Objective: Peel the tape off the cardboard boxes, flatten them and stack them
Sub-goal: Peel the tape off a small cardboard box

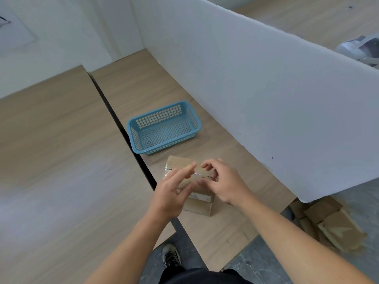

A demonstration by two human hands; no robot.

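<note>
a small cardboard box (pixel 200 201) stands near the bench's (pixel 131 93) front edge, close to its left edge, still sealed with clear tape (pixel 171 171) across the top. the left hand (pixel 171 191) hovers over the box top with fingers spread loose, grasping nothing. the right hand (pixel 224 181) curls its fingers at the tape seam; whether they pinch it cannot be told. a blue basket (pixel 164 128) sits just behind the box.

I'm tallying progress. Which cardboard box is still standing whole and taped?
The cardboard box on the table under both hands, just before the blue basket. Clear tape still runs across its top; the other boxes lie heaped on the floor at right.
</note>
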